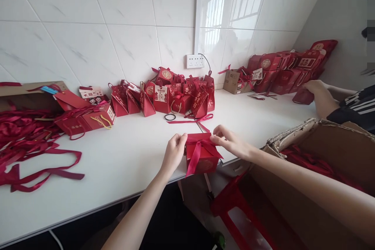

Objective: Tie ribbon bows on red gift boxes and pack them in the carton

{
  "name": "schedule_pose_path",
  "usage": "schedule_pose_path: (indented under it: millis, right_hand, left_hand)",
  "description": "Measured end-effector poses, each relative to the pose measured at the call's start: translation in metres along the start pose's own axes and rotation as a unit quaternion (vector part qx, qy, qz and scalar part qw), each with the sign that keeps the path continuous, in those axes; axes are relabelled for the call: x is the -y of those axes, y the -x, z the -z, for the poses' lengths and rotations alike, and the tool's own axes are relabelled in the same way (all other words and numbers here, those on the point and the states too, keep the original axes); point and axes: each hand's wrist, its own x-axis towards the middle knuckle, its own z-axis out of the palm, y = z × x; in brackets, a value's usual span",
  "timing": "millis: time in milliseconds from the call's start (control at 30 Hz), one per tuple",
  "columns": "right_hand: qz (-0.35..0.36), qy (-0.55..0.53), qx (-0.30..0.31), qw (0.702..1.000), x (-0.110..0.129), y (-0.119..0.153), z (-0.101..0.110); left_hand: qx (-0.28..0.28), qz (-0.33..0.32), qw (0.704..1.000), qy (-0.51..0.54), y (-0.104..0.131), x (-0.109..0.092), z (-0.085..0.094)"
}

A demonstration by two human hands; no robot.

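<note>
A small red gift box (208, 165) with a glossy red ribbon bow (195, 156) on top is held at the table's front edge. My left hand (175, 150) grips its upper left side, thumb on the rim. At the upper right edge, beside the bow, my right hand (231, 142) pinches with thumb and index finger; whether ribbon lies between those fingertips is hard to see. A loose red ribbon (190, 122) lies behind the box, close to a black elastic loop (169, 117).
Several finished-looking red boxes (161, 101) line the wall. Tangled ribbons (26, 140) cover the table's left. More red bags (268, 62) are stacked at the back right, near another person's hand (315, 88). A large cardboard carton (336, 129) and red stool (231, 203) stand right.
</note>
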Motion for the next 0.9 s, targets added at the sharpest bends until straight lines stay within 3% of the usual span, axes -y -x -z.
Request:
schedule_pose_path:
  millis: [67, 167, 233, 300, 333, 367, 433, 500, 567, 767, 833, 900]
  right_hand:
    - [0.089, 0.05, 0.005, 0.995, 0.001, 0.002, 0.003]
    - [0.195, 0.104, 0.077, 0.972, 0.002, 0.004, 0.001]
    - [0.176, 0.078, 0.079, 0.978, 0.001, 0.003, 0.0]
    - [0.094, -0.057, 0.084, 0.99, 0.0, 0.002, 0.002]
    - [0.045, -0.158, 0.095, 0.982, 0.0, 0.002, 0.005]
    - [-0.002, -0.267, 0.108, 0.958, 0.0, 0.002, 0.008]
    - [-0.062, -0.45, 0.121, 0.882, 0.001, 0.005, 0.014]
    - [-0.078, -0.548, 0.116, 0.824, 0.004, 0.012, 0.018]
    - [-0.074, -0.581, 0.125, 0.801, 0.008, 0.021, 0.019]
    - [-0.105, -0.537, 0.155, 0.823, 0.011, 0.05, 0.021]
    - [-0.112, -0.501, 0.112, 0.851, 0.005, 0.063, 0.031]
    - [-0.08, -0.424, -0.004, 0.902, -0.004, 0.081, 0.05]
  left_hand:
    - [0.028, 0.039, 0.997, 0.063, -0.001, 0.007, -0.001]
    - [0.037, 0.062, 0.993, 0.092, -0.001, 0.021, -0.003]
    - [0.014, 0.047, 0.996, 0.077, 0.0, 0.029, -0.005]
    - [-0.006, 0.032, 0.997, 0.068, 0.002, 0.034, -0.005]
    - [-0.008, 0.025, 0.998, 0.064, 0.003, 0.035, -0.005]
    - [-0.004, 0.019, 0.998, 0.061, 0.005, 0.035, -0.004]
    - [0.014, 0.008, 0.998, 0.057, 0.009, 0.033, -0.003]
    - [0.045, -0.002, 0.999, 0.024, 0.012, 0.03, -0.002]
    - [0.078, -0.014, 0.996, -0.037, 0.015, 0.028, -0.002]
    - [0.107, -0.028, 0.985, -0.132, 0.013, 0.029, -0.002]
    - [0.102, -0.031, 0.985, -0.133, 0.01, 0.03, -0.001]
    - [0.098, -0.032, 0.986, -0.129, 0.007, 0.031, 0.002]
